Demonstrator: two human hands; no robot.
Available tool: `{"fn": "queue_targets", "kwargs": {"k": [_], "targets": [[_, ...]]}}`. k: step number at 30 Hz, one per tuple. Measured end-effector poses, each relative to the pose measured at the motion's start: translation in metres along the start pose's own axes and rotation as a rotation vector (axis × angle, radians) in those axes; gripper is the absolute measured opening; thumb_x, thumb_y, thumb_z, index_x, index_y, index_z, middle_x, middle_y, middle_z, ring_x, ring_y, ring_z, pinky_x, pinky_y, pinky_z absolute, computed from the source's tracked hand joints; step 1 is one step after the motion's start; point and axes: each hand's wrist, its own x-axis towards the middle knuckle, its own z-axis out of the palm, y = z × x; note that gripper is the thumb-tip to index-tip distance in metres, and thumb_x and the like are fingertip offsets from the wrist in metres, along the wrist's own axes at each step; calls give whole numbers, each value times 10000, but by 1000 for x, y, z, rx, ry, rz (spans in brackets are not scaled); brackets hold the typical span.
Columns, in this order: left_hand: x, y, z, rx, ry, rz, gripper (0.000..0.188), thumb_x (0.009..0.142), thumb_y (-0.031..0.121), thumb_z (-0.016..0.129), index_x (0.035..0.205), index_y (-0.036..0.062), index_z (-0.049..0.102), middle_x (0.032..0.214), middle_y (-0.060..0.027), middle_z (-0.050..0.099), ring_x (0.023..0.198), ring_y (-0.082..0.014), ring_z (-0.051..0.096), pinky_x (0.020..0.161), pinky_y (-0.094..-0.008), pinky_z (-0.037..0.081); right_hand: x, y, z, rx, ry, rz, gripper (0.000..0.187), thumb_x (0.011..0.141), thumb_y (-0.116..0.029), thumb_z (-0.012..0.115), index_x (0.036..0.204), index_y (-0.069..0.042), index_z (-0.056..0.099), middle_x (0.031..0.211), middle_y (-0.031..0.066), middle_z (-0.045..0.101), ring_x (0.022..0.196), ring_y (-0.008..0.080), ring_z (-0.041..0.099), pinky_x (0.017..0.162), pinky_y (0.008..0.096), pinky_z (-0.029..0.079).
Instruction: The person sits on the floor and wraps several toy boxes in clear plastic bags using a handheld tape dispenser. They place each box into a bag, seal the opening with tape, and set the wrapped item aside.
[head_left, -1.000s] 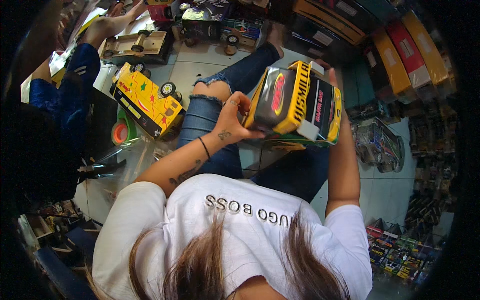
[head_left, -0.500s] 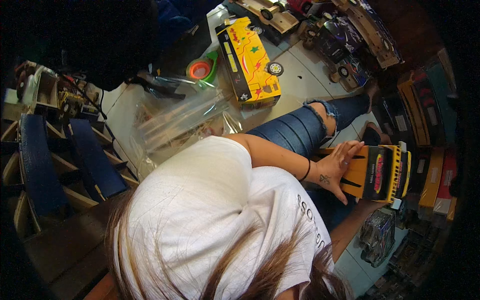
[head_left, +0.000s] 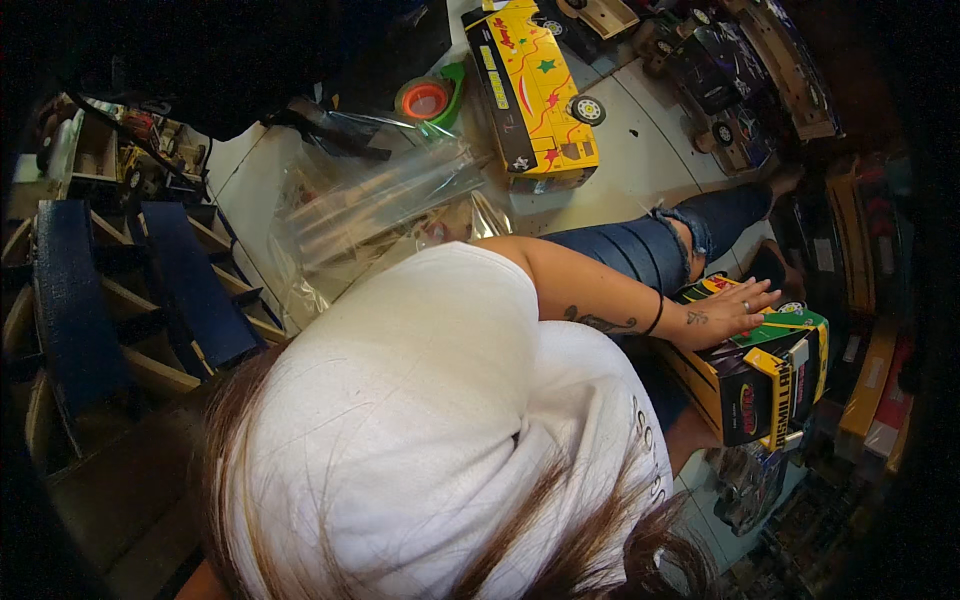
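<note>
A toy truck [head_left: 708,398], yellow and black with a green side panel, is tilted over my lap at the right. My left hand [head_left: 728,312] lies on its upturned side, fingers stretched out flat across the painted panel. One small wheel shows just beyond the fingertips. The truck's black and yellow front end points to the right and toward me. My right forearm [head_left: 690,440] runs beneath the truck, and the truck's body hides that hand's fingers. Ahead, a second yellow toy truck [head_left: 530,95] with star decals lies on its side on the tiles.
A tape roll in a green dispenser [head_left: 428,100] sits by clear plastic wrapping [head_left: 380,205]. Blue-topped wooden frames [head_left: 185,285] stand at the left. Several wooden toy vehicles [head_left: 715,85] lie far right. Boxed toys [head_left: 870,370] line the right edge.
The truck in my lap has been turned, bringing its green side and a wheel up into view. My left hand has moved from its orange-yellow top onto that side. The view has shifted slightly.
</note>
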Motion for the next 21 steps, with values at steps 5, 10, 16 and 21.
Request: {"fn": "queue_targets", "kwargs": {"k": [5, 10, 16, 21], "targets": [[-4, -20, 17, 0, 59, 68, 665, 977, 485, 247, 1477, 66, 121, 1526, -227, 38, 1420, -361, -6, 1131, -475, 52, -19, 9, -4, -56, 2, -53, 656, 933, -510, 348, 1404, -56, 300, 1424, 193, 316, 1320, 334, 301, 1066, 524, 300], [-72, 23, -94, 667, 155, 156, 676, 868, 340, 578, 1421, 70, 300, 1449, -202, 303, 1355, -383, 246, 1118, -486, 156, -19, 2, -11, -302, -19, -235, 662, 937, -510, 336, 1406, -44, 291, 1430, 195, 306, 1324, 334, 296, 1065, 529, 299], [-269, 51, -319, 1679, 426, -517, 320, 699, 240, 700, 953, 46, 673, 979, -124, 644, 1005, -309, 574, 945, -418, 399, 4, -1, -52, -169, 280, 36, 591, 972, -423, 324, 1390, -7, 289, 1417, 220, 318, 1303, 328, 354, 1079, 524, 285], [-235, 126, -315, 1248, 251, -838, 425, 730, 253, 737, 1050, 0, 616, 947, -160, 655, 941, -258, 638, 829, -382, 490, -19, -30, -48, -621, 77, -621, 527, 919, -345, 494, 1302, -3, 375, 1268, 168, 471, 1089, 282, 512, 933, 407, 408]]}}
